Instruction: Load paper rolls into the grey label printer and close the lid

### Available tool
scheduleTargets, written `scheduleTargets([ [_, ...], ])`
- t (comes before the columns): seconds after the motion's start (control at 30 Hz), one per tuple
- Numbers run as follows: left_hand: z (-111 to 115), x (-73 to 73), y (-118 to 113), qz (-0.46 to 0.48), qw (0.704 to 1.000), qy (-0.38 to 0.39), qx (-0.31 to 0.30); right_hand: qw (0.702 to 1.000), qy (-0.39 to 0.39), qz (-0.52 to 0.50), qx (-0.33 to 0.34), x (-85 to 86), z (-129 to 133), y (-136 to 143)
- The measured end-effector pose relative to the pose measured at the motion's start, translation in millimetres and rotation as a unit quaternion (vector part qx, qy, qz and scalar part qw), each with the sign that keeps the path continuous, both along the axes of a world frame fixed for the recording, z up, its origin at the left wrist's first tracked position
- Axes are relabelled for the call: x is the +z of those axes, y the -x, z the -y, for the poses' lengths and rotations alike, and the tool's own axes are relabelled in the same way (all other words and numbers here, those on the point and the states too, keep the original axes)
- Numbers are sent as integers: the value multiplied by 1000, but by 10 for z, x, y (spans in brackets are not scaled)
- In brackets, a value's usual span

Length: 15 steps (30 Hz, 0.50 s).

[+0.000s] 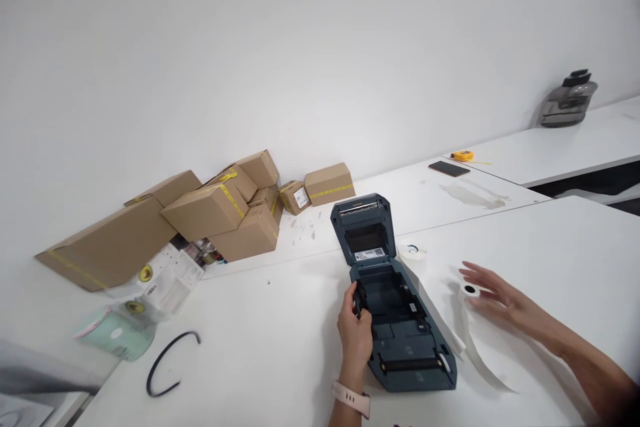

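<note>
A dark label printer (395,320) lies on the white table with its lid (365,233) tipped back, so its inner bay shows. My left hand (355,330), with a pink band on the wrist, is closed over the printer's left side, fingertips at the dark parts inside the bay. To the right of the printer stands a small roll of white label paper (469,292), its loose strip trailing toward me. My right hand (495,297) is beside this roll, fingers spread; contact with it is hard to make out. A second white roll (412,251) lies behind, near the lid.
Cardboard boxes (205,210) are piled at the back left. Nearer lie clear packages (170,283), a green pouch (120,333) and a black curved band (163,363). At the back right are a phone (449,168), a yellow tape measure (463,156) and a grey jug (570,103).
</note>
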<state>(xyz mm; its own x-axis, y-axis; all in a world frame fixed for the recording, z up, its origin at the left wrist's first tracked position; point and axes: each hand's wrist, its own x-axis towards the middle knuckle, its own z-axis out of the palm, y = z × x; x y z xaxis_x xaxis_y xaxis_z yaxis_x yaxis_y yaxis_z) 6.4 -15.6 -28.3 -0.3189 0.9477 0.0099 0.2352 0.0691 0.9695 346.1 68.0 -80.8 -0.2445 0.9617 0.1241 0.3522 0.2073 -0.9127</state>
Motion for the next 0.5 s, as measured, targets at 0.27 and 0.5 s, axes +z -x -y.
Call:
scheduleTargets([
  [0.27,5,-1,0,3,1000,0,-3,994,-63,80,39,476,-863,363],
  [0.5,-9,-7,2,25,1000,-2,9,982,-38,108,150,674,-1047,807],
])
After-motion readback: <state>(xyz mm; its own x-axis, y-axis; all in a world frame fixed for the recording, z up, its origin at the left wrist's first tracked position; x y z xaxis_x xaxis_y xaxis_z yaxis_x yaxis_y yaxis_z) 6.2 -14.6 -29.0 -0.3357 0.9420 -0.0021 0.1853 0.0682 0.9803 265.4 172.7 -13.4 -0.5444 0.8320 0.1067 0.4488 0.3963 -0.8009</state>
